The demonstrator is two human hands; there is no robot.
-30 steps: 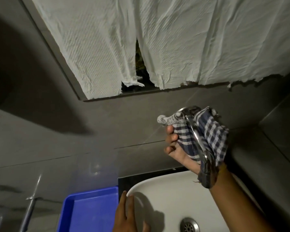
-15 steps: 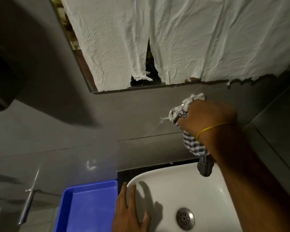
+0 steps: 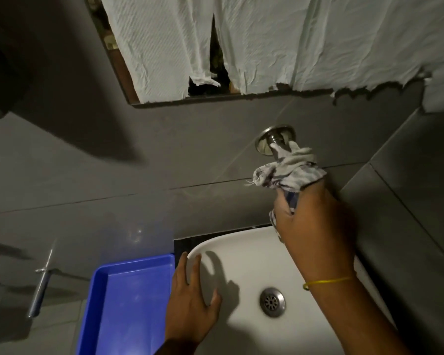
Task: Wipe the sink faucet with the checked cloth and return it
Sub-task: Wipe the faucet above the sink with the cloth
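no brand, label or writing can be read anywhere here. the right hand [image 3: 310, 224] has its grip clenched around the checked cloth [image 3: 290, 170], which is bunched over the metal faucet [image 3: 276, 140] where the spout stands out from its round wall plate; only the plate and a short piece of the shiny stem show above the cloth, the rest lies hidden under cloth and hand. a frayed corner of the cloth sticks out to the left, with loose threads. a thin yellow band [image 3: 327, 281] circles the right wrist.

the left hand [image 3: 190, 301] lies flat with fingers spread on the left rim of the white sink basin [image 3: 244, 249], its grip released and holding nothing. the basin is smooth and rounded, with a round metal drain [image 3: 272, 301] near its middle. between the left hand and the right forearm the bowl lies open.

just beside the basin's left edge sits a blue plastic tray [image 3: 128, 303], rectangular with a raised lip, close to the left hand. the wall is of large grey tiles with thin joints. above, a mirror [image 3: 121, 70] is covered by crumpled white paper sheets [image 3: 280, 39] with torn lower edges and a dark gap between two of them. at the far left a slim metal handle [image 3: 41, 288] shows, blurred.
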